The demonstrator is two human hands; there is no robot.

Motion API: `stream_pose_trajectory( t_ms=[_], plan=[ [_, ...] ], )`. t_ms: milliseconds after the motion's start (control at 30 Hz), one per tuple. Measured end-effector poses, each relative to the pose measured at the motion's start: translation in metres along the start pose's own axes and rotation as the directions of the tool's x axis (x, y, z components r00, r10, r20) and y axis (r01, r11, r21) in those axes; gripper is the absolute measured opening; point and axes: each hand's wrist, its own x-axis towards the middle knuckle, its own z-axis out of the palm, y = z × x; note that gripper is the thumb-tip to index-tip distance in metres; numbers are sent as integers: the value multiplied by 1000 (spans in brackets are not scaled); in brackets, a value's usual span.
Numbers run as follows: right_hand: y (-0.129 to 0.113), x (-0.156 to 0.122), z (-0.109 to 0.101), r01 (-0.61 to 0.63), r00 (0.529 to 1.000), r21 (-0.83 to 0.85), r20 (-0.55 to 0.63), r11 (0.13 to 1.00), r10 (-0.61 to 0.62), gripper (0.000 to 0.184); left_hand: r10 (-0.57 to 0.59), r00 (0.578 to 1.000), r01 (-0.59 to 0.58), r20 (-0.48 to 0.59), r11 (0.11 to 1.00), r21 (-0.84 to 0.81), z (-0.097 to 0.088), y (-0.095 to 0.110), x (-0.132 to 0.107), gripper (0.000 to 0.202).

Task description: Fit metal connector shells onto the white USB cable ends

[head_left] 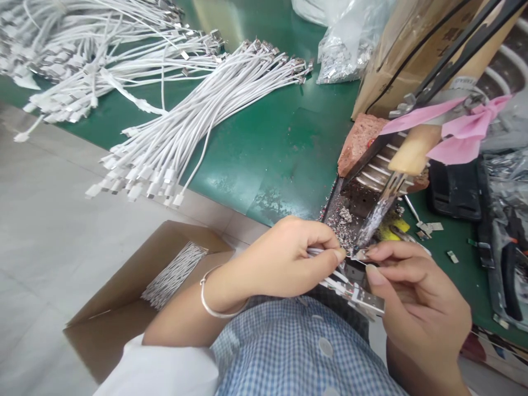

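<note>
In the lower middle of the frame, the left hand [289, 258], wrist bent and knuckles up, pinched thin white cable ends [315, 252] between thumb and forefinger. Just right of it, the right hand [416, 302] curled around a bunch of metal connectors [363, 297], at the green table's [268, 148] near edge.

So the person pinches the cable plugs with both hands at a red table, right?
Not quite: the head view shows the table is green, not red. The left hand and right hand do pinch the cable plugs.
</note>
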Motion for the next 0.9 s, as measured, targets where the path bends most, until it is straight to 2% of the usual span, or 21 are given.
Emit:
stream_pose_trajectory(
  t_ms=[200,433,633,900],
  plan=[
    [2,-3,-2,50,998,-34,46,998,-49,20,24,998,-20,-63,997,69,2,2,-3,19],
    [8,-10,-8,118,987,-116,120,986,-104,18,39,996,-31,-80,994,103,6,2,-4,19],
    [11,-6,-9,87,991,-40,102,995,-83,20,36,995,-23,-95,991,132,7,2,-4,17],
    [9,-1,-4,21,997,4,72,1000,-21,21,5,998,5,-60,987,162,8,0,-3,16]
  ],
)
